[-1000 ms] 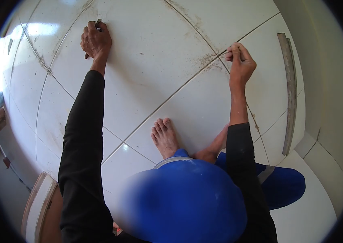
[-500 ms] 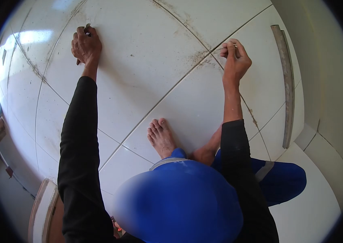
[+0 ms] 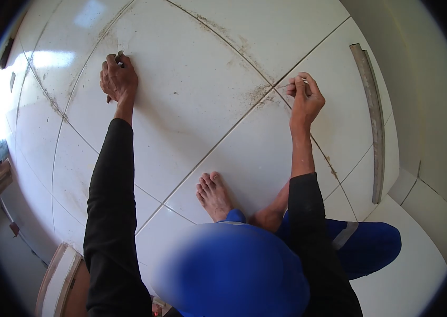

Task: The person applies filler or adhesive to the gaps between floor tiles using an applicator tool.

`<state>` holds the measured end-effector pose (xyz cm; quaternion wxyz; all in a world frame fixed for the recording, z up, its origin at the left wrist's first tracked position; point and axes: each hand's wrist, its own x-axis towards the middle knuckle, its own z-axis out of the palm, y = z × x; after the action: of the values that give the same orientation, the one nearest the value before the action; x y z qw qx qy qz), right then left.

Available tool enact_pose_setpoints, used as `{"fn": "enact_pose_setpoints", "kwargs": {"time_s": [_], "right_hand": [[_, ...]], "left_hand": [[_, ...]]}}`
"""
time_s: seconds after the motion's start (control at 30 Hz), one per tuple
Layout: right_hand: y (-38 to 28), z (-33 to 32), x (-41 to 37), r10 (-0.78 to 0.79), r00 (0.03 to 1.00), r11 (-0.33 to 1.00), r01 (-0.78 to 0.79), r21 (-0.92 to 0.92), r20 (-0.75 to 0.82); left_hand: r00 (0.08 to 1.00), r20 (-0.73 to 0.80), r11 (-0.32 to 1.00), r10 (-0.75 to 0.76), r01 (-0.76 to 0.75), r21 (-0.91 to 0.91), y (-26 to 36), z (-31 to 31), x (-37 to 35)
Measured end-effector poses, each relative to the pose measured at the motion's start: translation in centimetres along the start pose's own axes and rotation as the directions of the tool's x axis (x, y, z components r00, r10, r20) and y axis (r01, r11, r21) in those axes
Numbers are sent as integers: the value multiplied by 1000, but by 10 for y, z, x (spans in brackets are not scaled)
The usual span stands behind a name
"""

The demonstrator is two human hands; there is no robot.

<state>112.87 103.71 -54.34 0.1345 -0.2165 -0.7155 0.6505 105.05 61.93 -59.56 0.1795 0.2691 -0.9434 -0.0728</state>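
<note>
Head view: right hand (image 3: 307, 100), barely shifted, still pinches thin tool (image 3: 283, 85) by tile joint (image 3: 273, 85); left hand (image 3: 119, 79) grips small object (image 3: 120, 53) (can't identify).

Floor tiles (image 3: 192, 127): no words or numbers I can read.
Black sleeves (image 3: 110, 222): no letters I can read.
Blue trouser leg (image 3: 374, 248): no writing I can read.
Little blue thing (image 3: 0, 150) at the left: too small to tell if it has letters.
</note>
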Motion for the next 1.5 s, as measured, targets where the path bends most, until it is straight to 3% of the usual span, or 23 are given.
{"fn": "enact_pose_setpoints", "kwargs": {"time_s": [0.1,0.13,0.2,0.23,0.33,0.47,0.53,0.6,0.67,0.73,0.8,0.87,0.93,1.0,1.07,1.13,1.17,1.2,1.27,1.37,1.4,1.47,1.5], "right_hand": [[8,10,-16,71,946,985,-18,-169,316],[3,11,-9,67,946,986,-14,-165,319],[-8,5,2,-18,996,1000,17,10,84],[-10,-1,6,-94,995,988,95,-123,16],[11,8,-12,33,969,992,-2,-127,244],[-11,0,8,-83,997,992,83,-92,9],[11,13,-15,53,973,991,-23,-135,223],[3,8,-4,45,968,990,-10,-142,246],[-6,-1,10,-78,997,995,80,-63,29],[13,9,-12,83,969,981,-39,-190,233],[4,5,-5,121,961,978,-73,-195,248],[-2,3,6,11,996,1000,-11,6,93],[-1,4,3,-35,999,999,36,-23,28],[5,13,-13,84,964,984,-40,-176,253],[-5,6,7,105,949,981,-50,-186,298],[-11,0,10,-31,999,999,32,-33,28],[4,1,6,-20,999,999,21,-28,49],[14,8,-8,83,957,986,-39,-163,278],[10,5,-3,102,952,990,-68,-124,289],[-6,-5,18,-93,994,994,95,-55,49],[2,-3,15,-87,995,994,89,-56,48],[11,4,5,50,960,987,-5,-160,276],[11,5,5,71,966,988,-34,-153,248]], "left_hand": [[1000,0,1000,19,-19,3,1,-2,-2],[1000,-2,1000,10,-10,-7,1,-1,0],[1000,-13,1000,8,-8,4,0,0,-1],[1000,-28,1000,14,-14,4,0,0,0],[1000,2,1000,-1,1,2,5,-5,-1],[1000,-1,1000,-2,2,17,-2,-3,-3],[1000,-20,1000,8,-8,-4,1,-2,0],[1000,-25,1000,13,-14,-17,7,0,4],[1000,-16,1000,7,-7,-3,-3,0,-1],[999,-28,1000,14,-15,-9,-1,1,0],[1000,-10,1000,13,-13,-16,4,-1,-2],[1000,8,1000,-6,5,5,-2,-3,-1],[1000,-24,1000,19,-19,-2,0,-2,0],[1000,1,1000,16,-16,-10,3,-5,-2],[1000,7,1000,-4,4,-8,4,-3,4],[1000,-28,1000,2,-2,10,0,1,1],[1000,-26,1000,1,0,11,-2,-1,0],[1000,-6,1000,4,-4,3,-2,-4,-1],[1000,0,1000,7,-7,-18,6,-3,3],[1000,1,1000,-10,10,15,-3,-1,-1],[1000,-7,1000,-2,2,4,-3,0,0],[1000,-16,1000,10,-10,-19,2,-1,-1],[1000,6,1000,4,-4,-15,3,-4,-3]]}}
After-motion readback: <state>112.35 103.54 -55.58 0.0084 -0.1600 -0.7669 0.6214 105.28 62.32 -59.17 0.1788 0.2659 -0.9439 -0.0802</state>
